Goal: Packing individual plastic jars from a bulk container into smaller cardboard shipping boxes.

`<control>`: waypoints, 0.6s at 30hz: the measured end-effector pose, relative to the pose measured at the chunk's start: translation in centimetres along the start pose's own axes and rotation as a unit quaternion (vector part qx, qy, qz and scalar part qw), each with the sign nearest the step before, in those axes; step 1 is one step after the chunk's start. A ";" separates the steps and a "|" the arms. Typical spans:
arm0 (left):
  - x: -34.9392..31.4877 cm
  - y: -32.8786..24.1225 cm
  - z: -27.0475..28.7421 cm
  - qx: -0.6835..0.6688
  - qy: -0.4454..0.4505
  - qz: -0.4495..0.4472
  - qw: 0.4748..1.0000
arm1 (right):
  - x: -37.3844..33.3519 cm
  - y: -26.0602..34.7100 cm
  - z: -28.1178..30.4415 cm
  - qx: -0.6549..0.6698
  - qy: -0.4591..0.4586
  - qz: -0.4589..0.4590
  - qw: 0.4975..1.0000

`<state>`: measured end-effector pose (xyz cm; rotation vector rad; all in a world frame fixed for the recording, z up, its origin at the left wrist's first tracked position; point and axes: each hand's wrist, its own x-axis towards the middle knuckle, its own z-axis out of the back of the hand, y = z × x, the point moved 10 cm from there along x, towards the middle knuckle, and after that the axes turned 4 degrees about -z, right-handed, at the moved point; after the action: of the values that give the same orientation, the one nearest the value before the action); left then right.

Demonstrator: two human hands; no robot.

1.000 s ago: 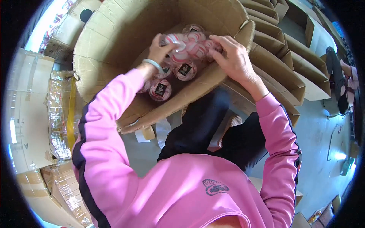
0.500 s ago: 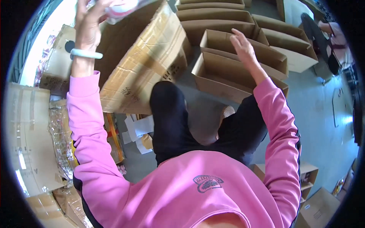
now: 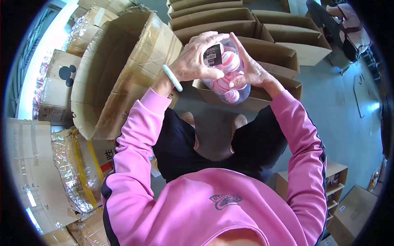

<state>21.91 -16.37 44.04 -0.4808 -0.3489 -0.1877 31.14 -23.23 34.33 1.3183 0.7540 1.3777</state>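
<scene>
Between both palms is a clear plastic tub (image 3: pixel 240 93) of pink-and-white striped balls, with a dark label on its left side. My left hand (image 3: pixel 193 57), with a pale bracelet at the wrist, wraps the tub's left and upper side. On its other side my right hand (image 3: pixel 255 73) presses with the thumb in front and a finger stretched along the edge. The tub is tilted, in the air over the nearest long open carton (image 3: pixel 262 100), whose inside is partly hidden by my hands.
A large, worn open carton (image 3: pixel 141 78) leans at the left. Rows of open brown cartons (image 3: pixel 211 20) extend behind my hands. Taped boxes (image 3: pixel 35 164) are stacked along the left edge. A seated person (image 3: pixel 353 26) is at the far right; a small shelf (image 3: pixel 334 180) stands lower right.
My left hand has brought the tub from the upper left to the middle. My right hand, empty before, now grips it too. The large carton has shifted to the left.
</scene>
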 end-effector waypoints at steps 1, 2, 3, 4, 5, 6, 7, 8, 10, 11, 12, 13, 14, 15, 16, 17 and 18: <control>0.1 -0.9 1.1 -0.002 -0.027 -0.020 0.999 | -0.1 0.5 0.3 0.018 -0.023 0.007 1.000; -0.2 -1.4 1.5 0.008 -0.028 -0.016 0.999 | 0.1 1.4 0.3 0.041 -0.040 0.018 0.998; -0.3 -1.9 2.4 0.007 -0.071 -0.018 0.997 | 0.1 2.5 0.2 0.099 -0.062 0.022 0.993; -0.5 -2.2 3.2 0.005 -0.113 -0.021 0.993 | 0.0 3.3 0.5 0.104 -0.088 0.027 0.990; -0.8 -2.3 3.6 -0.043 -0.145 -0.019 0.988 | 0.0 3.5 0.8 0.102 -0.102 0.033 0.989; -0.9 -3.5 4.2 -0.013 -0.171 -0.056 0.984 | 0.1 3.7 1.1 0.099 -0.116 0.037 0.988; -1.3 -4.3 4.6 0.001 -0.177 -0.090 0.980 | 0.1 3.7 0.9 0.137 -0.122 0.036 0.982; -1.8 -5.0 4.8 0.012 -0.182 -0.123 0.976 | 0.1 3.9 0.7 0.138 -0.121 0.038 0.982; -2.3 -5.1 4.6 -0.029 -0.195 -0.128 0.972 | -0.2 4.5 1.1 0.124 -0.145 0.053 0.980; -2.8 -4.4 4.9 -0.059 -0.246 -0.078 0.964 | -0.2 4.5 1.1 0.138 -0.151 0.052 0.978; -3.5 -3.4 5.3 -0.090 -0.295 -0.028 0.951 | -0.2 4.5 1.2 0.138 -0.150 0.051 0.978; -3.6 -3.3 4.9 -0.083 -0.283 -0.028 0.955 | -0.3 4.7 1.4 0.132 -0.150 0.052 0.979; -3.7 -3.3 4.9 -0.083 -0.284 -0.028 0.955 | -0.3 4.8 1.4 0.125 -0.148 0.053 0.980; -3.8 -3.5 4.8 -0.083 -0.283 -0.035 0.955 | -0.3 4.8 1.3 0.134 -0.145 0.056 0.979; -3.9 -3.8 4.8 -0.082 -0.283 -0.043 0.955 | -0.3 4.8 1.4 0.134 -0.145 0.056 0.979; -3.9 -3.8 4.8 -0.083 -0.283 -0.042 0.955 | -0.3 4.8 1.5 0.117 -0.146 0.060 0.981; -3.8 -4.0 4.9 -0.095 -0.288 -0.053 0.951 | -0.3 4.8 1.5 0.099 -0.147 0.064 0.982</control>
<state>15.94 -17.15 48.36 -0.7071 -0.9365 -0.1837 31.36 -25.06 39.03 1.7098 0.6232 1.1922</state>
